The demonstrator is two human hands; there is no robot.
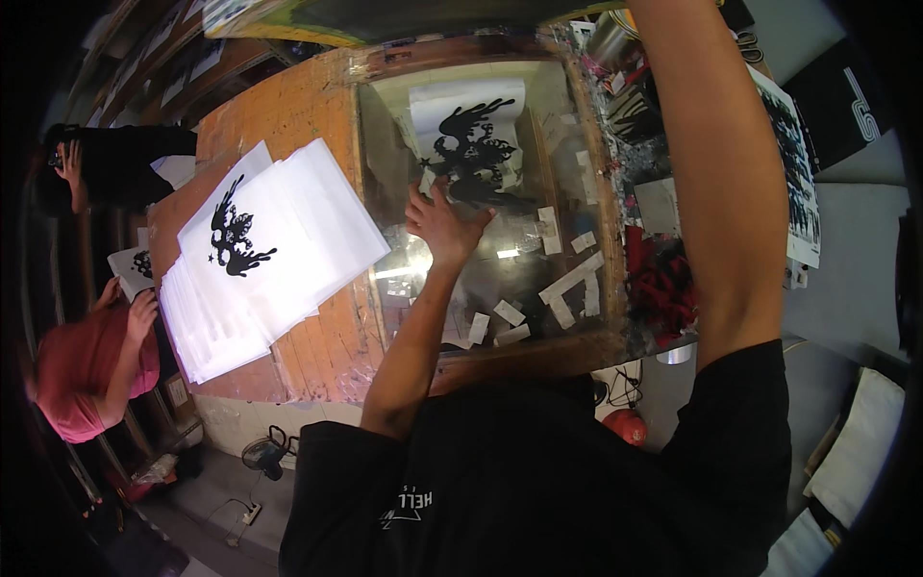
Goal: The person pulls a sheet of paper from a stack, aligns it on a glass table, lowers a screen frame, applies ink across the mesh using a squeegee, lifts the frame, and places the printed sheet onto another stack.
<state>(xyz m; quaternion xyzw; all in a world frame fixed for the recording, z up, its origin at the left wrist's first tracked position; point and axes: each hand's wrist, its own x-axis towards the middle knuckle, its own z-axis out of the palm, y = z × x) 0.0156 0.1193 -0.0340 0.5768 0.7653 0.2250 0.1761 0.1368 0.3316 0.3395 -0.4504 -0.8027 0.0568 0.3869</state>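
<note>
My left hand [446, 227] is over the glass top of the work table [404, 298], fingers spread. Its fingertips are at the lower left edge of a white sheet [428, 106] printed with a black winged design; I cannot tell whether they press on it. The sheet's near part looks curled. My right arm [726, 183] stretches up along the right side and leaves the picture at the top, so its hand is out of view. Above the sheet, a raised screen-printing frame [385, 27] crosses the top edge.
A fanned stack of printed sheets [308, 221] lies on the orange wooden board [279, 106] at left. Tape scraps [570, 277] dot the glass. Red rags [663, 288] and a metal can [612, 40] stand right. Two people work at left, one in red [91, 375] touching a print.
</note>
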